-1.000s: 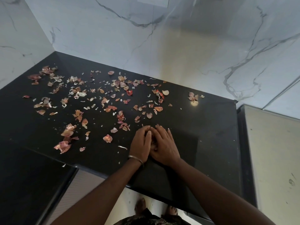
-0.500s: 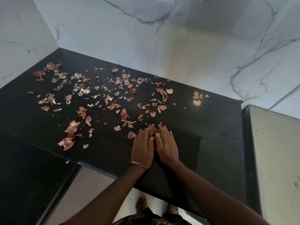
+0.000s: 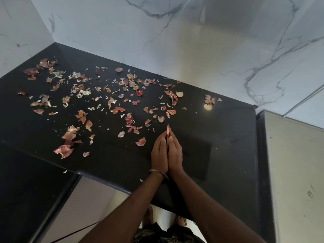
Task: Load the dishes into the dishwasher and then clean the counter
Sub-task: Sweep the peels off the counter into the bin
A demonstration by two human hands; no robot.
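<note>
Hidden: the palms of both hands are pressed together, so whatever lies between them cannot be seen; only one peel [image 3: 168, 128] pokes out past the fingertips.
Cut off: both forearms run out of the bottom edge; the feet below the surface edge are partly covered by the arms and by patterned clothing.
Hard to make out: a small bright round spot [image 3: 208, 107] on the surface, near the far right cluster of peels, may be a reflection (it cannot be told apart from a scrap).
Left hand [image 3: 159, 155]: fingers straight, flat against the right hand, pressing the peel between them; a bangle [image 3: 157, 171] sits on the wrist.
Right hand [image 3: 175, 153]: fingers straight, palm to palm with the left, pressing the same peel.
Peels [image 3: 112, 102]: reddish and pale scraps scattered over the left and middle of the black surface [image 3: 219, 146], the nearest one [image 3: 140, 142] just left of the hands.
Surface: glossy black, backed by a white marble wall [image 3: 192, 50] with grey veins.
Change: half a second ago both hands lay palm down, side by side on the surface; now they stand on edge, closed against each other, with the peel caught at the fingertips. The scattered peels lie as before.
</note>
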